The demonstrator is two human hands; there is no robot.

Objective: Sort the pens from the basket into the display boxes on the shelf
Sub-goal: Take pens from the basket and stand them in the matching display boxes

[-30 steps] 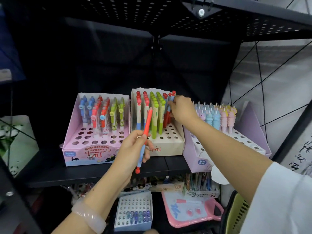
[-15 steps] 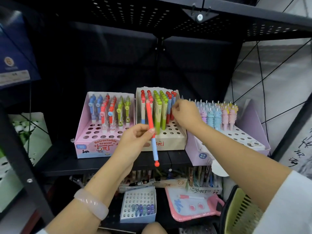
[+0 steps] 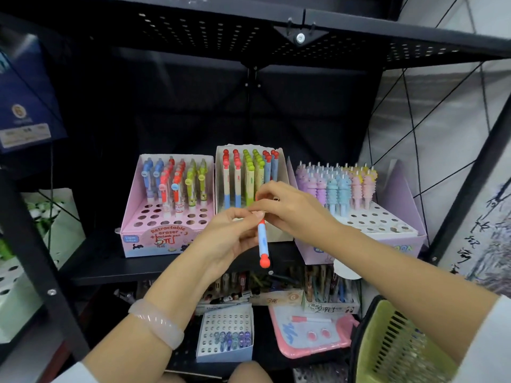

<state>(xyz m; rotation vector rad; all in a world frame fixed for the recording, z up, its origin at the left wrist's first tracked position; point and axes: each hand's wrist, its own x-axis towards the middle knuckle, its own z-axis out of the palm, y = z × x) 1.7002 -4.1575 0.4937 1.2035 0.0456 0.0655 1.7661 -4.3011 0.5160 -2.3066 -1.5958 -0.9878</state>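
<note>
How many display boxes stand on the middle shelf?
3: pink box on the left, cream box in the centre behind the hands, lilac box on the right.

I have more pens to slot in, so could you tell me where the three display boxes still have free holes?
The pink box has bare holes across its front rows, below its pens. The purple box is free along its front right. The middle box is packed at the back, and both hands, left hand and right hand, holding the pen, hide its front.
</note>
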